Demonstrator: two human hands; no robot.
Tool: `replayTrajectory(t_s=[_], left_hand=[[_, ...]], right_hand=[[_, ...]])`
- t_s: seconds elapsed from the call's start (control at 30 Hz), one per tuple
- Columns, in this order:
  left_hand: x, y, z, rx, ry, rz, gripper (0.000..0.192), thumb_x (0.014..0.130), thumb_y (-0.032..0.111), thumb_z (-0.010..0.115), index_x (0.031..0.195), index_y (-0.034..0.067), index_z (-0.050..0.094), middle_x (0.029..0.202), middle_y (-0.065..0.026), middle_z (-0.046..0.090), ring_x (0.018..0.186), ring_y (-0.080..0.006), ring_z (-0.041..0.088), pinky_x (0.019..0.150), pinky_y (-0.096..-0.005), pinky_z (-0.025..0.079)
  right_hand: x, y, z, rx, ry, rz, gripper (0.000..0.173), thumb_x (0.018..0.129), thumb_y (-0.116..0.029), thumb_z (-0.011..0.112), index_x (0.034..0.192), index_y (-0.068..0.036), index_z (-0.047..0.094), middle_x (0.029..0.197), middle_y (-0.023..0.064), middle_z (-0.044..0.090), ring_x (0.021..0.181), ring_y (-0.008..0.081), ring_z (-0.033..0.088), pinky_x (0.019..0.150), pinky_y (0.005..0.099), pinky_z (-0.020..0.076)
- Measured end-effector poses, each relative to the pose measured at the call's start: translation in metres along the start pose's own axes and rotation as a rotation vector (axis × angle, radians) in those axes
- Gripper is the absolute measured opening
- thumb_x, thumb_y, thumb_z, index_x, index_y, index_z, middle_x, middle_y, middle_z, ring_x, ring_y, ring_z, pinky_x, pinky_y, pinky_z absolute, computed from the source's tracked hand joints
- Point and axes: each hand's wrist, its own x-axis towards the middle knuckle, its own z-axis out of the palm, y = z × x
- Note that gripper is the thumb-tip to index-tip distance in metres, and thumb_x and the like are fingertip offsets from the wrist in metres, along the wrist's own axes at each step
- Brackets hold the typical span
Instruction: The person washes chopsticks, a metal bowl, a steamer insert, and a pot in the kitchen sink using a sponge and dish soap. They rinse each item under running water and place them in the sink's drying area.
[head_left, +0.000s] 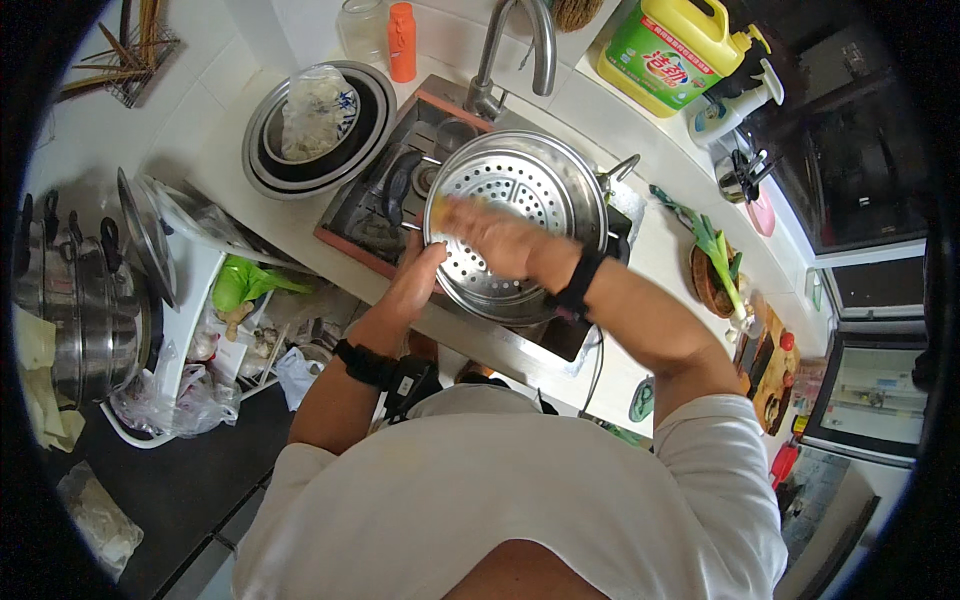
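A stainless steel steamer basket (525, 176) with a perforated bottom is held tilted over the sink (352, 217). My left hand (420, 274) grips its rim at the near left side, thumb on the inside. Inside the basket, my right hand (499, 236) is blurred by motion; something yellowish shows at its fingertips, too blurred to name. A black-handled pot part (401, 187) is just left of the basket. Behind the basket rises the steel faucet (517, 45).
Nested metal bowls (259, 161) with a plastic bag (319, 112) stand left of the sink, near an orange bottle (402, 45). Yellow detergent jug (660, 56) and spray bottle (735, 109) line the ledge. Green onions (712, 247) and a cutting board (772, 360) lie right. Stacked steamer pots (82, 315) stand far left.
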Motion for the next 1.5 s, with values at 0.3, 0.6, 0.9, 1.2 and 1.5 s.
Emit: replayTrajectory(t_s=[0.3,0.6,0.9,1.2,1.5], left_hand=[[0.009,-0.009,0.007,-0.046,0.038,0.295,0.072,0.084,0.006,0.046,0.150,0.007,0.017,0.138,-0.0110,0.039,0.121,-0.0198,0.044,0.099,-0.0340,0.040],[0.001,-0.009,0.007,-0.014,0.036,0.175,0.071,0.083,0.008,0.049,0.148,0.006,0.021,0.134,-0.0128,0.043,0.118,-0.0209,0.047,0.096,-0.0336,0.043],[0.003,-0.006,0.005,-0.005,0.006,0.008,0.073,0.086,0.013,0.048,0.151,0.009,0.015,0.138,-0.0135,0.039,0.122,-0.0219,0.045,0.088,-0.0338,0.049],[0.010,-0.011,0.009,0.152,0.089,0.347,0.076,0.083,0.005,0.046,0.151,0.005,0.013,0.140,-0.0145,0.036,0.121,-0.0234,0.042,0.101,-0.0335,0.034],[0.026,-0.025,0.005,0.401,0.048,0.552,0.078,0.079,0.008,0.048,0.150,0.003,0.016,0.145,-0.0203,0.033,0.132,-0.0316,0.034,0.110,-0.0366,0.024]], right_hand=[[-0.058,0.009,0.020,-0.036,-0.333,0.276,0.061,0.069,0.004,0.059,0.129,0.001,0.051,0.130,0.0187,0.054,0.121,0.0314,0.052,0.104,0.0390,0.0421],[-0.035,0.057,-0.012,-0.722,-0.138,0.354,0.045,0.089,-0.010,0.046,0.134,-0.005,0.048,0.140,0.0146,0.045,0.129,0.0261,0.044,0.106,0.0378,0.0370],[-0.006,0.004,0.006,-0.119,0.092,-0.001,0.047,0.088,-0.008,0.044,0.134,-0.004,0.049,0.144,0.0096,0.042,0.137,0.0281,0.034,0.111,0.0394,0.0317],[-0.057,0.041,0.027,-0.378,-0.442,0.456,0.025,0.087,-0.009,0.052,0.102,-0.004,0.070,0.112,0.0159,0.065,0.109,0.0313,0.060,0.089,0.0391,0.0487],[0.012,0.006,0.027,1.166,0.523,0.312,0.030,0.081,0.004,0.058,0.109,-0.005,0.065,0.097,0.0109,0.068,0.083,0.0142,0.062,0.077,0.0297,0.0500]])
